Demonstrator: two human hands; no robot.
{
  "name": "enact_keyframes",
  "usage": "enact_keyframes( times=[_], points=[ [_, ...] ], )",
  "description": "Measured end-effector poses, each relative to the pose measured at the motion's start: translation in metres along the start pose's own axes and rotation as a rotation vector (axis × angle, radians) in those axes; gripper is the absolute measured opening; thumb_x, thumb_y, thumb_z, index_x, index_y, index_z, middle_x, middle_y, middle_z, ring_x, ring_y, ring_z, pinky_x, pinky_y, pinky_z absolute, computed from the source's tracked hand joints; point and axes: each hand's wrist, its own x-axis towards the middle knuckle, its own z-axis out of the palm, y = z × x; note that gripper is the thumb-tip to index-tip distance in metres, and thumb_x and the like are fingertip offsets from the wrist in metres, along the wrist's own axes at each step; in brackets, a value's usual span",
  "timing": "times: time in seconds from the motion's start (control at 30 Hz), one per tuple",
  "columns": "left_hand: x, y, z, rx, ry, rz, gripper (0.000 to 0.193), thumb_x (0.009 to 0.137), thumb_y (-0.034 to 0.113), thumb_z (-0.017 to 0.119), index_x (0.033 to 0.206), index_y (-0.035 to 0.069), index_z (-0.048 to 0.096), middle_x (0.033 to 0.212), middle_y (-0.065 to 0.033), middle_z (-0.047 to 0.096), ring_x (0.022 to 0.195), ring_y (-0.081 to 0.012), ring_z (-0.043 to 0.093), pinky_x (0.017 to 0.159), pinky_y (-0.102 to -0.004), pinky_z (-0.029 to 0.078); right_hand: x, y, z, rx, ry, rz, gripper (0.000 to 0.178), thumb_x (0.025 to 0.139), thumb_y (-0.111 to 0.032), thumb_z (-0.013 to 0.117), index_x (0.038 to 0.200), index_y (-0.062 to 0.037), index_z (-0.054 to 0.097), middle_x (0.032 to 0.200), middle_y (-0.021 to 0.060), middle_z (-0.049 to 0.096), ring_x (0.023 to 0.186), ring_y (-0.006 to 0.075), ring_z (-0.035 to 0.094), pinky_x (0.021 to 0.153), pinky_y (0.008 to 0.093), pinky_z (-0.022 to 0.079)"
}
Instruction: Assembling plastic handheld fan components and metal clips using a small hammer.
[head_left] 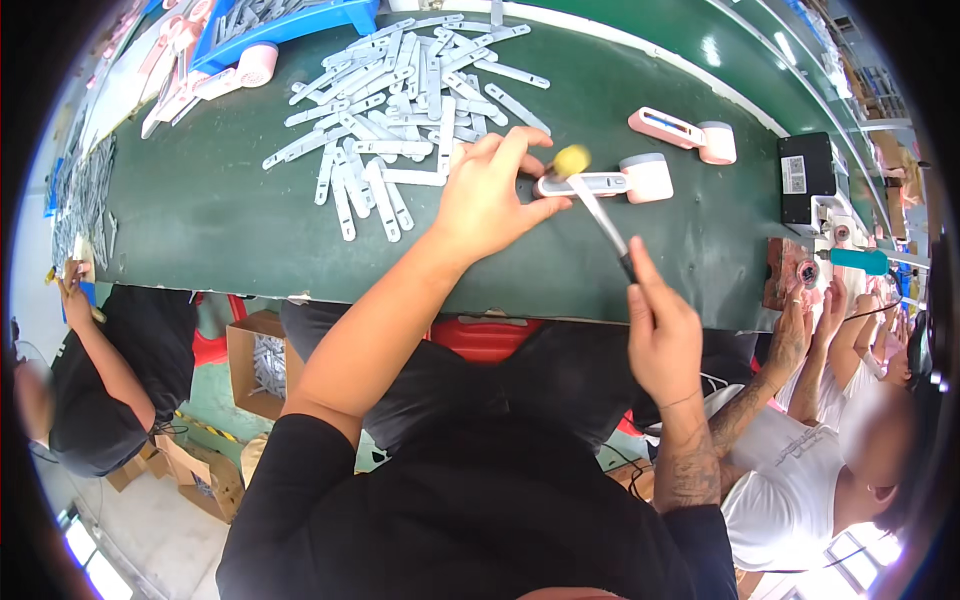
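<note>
Your right hand (660,335) has its fingers closed around the dark grip of a mallet (607,222), whose pale shaft slants up and to the left. Its yellow head is blurred over the far-left part of the device (648,178); you cannot tell whether the two touch.

The device lies on the green surface (250,250), just right of your left hand (490,195), handle pointing left and round pink-and-grey end to the right. Your left fingers bracket the tip of the handle, thumb on the near side and the others on the far side; how firmly they press, you cannot tell.

The device looks like a light, stiff plastic shell, probably smooth enough to slide on the surface if loosely held. The round end is likely the bulkier, heavier part. The handle's long sides look the best place to take hold, with fingertips clear of the yellow head. The thin grey inlay along it may mark or crack under a hard, off-centre knock.

A second device (682,133) lies beyond, to the right. Loose grey strips (400,95), thin and seemingly light, heap beyond your left hand, near a blue bin (335,20).
</note>
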Motion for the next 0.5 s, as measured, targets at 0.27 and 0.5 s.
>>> enact_keyframes(
  times=[0.27,0.5],
  points=[
    [0.003,0.006,-0.006,0.151,0.088,0.233,0.051,0.075,0.022,0.098,0.118,0.01,0.074,0.105,-0.0048,0.078,0.103,-0.0284,0.069,0.093,-0.0424,0.052,0.055,0.151,0.014,-0.067,0.799,0.066,0.02,0.102,-0.012,0.075,0.119,-0.0034,0.075,0.069,0.0053,0.063,0.056,0.0142,0.057,0.056,0.0322,0.049],
    [0.017,0.025,0.012,0.343,0.086,0.439,0.036,0.081,0.018,0.091,0.112,0.008,0.074,0.109,-0.012,0.076,0.104,-0.0352,0.069,0.098,-0.0469,0.05,0.046,0.147,0.007,-0.061,0.625,-0.003,0.034,0.08,-0.001,0.074,0.113,-0.0117,0.077,0.102,0.011,0.081,0.092,0.0321,0.08,0.078,0.0418,0.064]
  ],
)
